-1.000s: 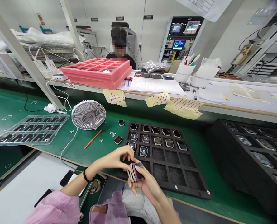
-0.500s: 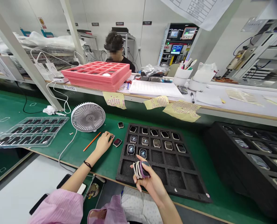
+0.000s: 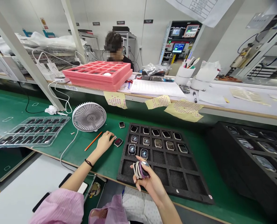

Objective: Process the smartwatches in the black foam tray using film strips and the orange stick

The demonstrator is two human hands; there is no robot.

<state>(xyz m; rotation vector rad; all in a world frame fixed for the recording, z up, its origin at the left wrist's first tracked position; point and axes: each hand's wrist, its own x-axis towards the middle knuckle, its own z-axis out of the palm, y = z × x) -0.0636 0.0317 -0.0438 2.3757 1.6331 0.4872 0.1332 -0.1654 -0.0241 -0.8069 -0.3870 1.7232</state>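
My right hand [image 3: 150,177] is closed around a small stack of watch cases [image 3: 140,170], pale ones and a purple one, held over the front of a black foam tray [image 3: 157,189]. Several watches, among them a lit one [image 3: 132,149], sit in the tray's back rows. On the green mat, my left hand [image 3: 105,141] has its fingertips drawn together on a tiny greyish piece too small to name. Just right of those fingertips lies a watch with a dark reddish screen [image 3: 118,142]. Another small watch [image 3: 121,124] lies farther back.
An orange stick [image 3: 93,141] and a white fan [image 3: 89,116] are left of the tray. A clear plastic tray [image 3: 31,132] of dark parts lies far left. At right stands a black foam block [image 3: 240,161] with watches. Pink foam trays [image 3: 93,74] rest on the shelf; a person [image 3: 115,46] sits behind.
My left hand has shifted slightly right along the mat, its fingertips now closer to the reddish-screen watch. The right hand still holds the stack. The camera view has moved a little.
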